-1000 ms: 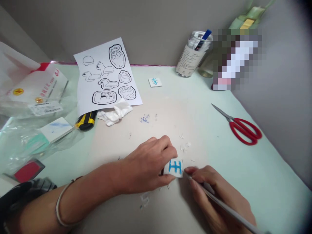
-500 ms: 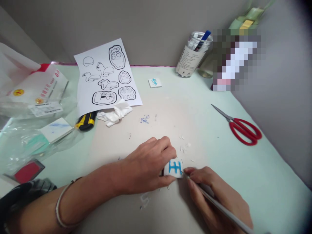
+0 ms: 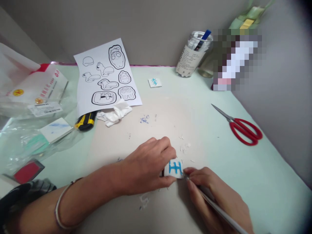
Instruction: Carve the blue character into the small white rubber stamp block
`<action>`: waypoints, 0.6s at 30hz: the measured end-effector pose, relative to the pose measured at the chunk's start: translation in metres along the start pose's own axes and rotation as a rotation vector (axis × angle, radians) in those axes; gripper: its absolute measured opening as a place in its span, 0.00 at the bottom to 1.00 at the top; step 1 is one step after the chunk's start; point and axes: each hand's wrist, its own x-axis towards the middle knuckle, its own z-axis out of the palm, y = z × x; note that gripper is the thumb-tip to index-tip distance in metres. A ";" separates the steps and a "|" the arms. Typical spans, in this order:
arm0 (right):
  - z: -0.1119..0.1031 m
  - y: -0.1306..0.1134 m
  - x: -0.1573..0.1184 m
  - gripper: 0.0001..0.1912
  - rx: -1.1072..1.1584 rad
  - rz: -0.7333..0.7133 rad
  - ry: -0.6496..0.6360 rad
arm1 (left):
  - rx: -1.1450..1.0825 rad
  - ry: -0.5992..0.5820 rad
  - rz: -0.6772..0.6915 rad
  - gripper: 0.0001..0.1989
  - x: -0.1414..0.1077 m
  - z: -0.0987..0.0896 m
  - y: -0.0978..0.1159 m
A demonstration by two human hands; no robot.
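Note:
A small white carving block [image 3: 173, 174] with a blue character on its face is pinched between the thumb and fingers of my left hand [image 3: 146, 165]. Its left part is hidden by those fingers. My right hand [image 3: 216, 191] grips a slim, pen-shaped carving tool [image 3: 220, 210], with the fingers closed round its front end. The tool's tip is at the right edge of the block, near the blue strokes; whether it touches is too small to tell. Pale shavings [image 3: 184, 148] lie on the beige mat [image 3: 156, 139] just beyond the hands.
Red-handled scissors [image 3: 246, 131] lie at the right. Farther back are another marked white block [image 3: 155, 82], a pen jar [image 3: 190, 61] and a printed sheet [image 3: 109, 74]. Crumpled tissue [image 3: 114, 113], a yellow-black cutter [image 3: 85, 122], plastic bags [image 3: 34, 87] and a red ink pad [image 3: 28, 171] occupy the left.
The rear end of the carving tool has swung slightly left with my right hand. My left hand and the block stay in nearly the same place.

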 end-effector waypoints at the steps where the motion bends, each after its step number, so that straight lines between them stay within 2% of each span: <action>1: 0.000 0.000 0.001 0.06 0.004 0.004 0.004 | 0.000 0.003 0.000 0.13 0.000 0.000 0.000; 18: -0.003 -0.001 0.000 0.06 0.035 -0.022 -0.017 | -0.016 -0.026 -0.016 0.14 0.001 -0.002 0.000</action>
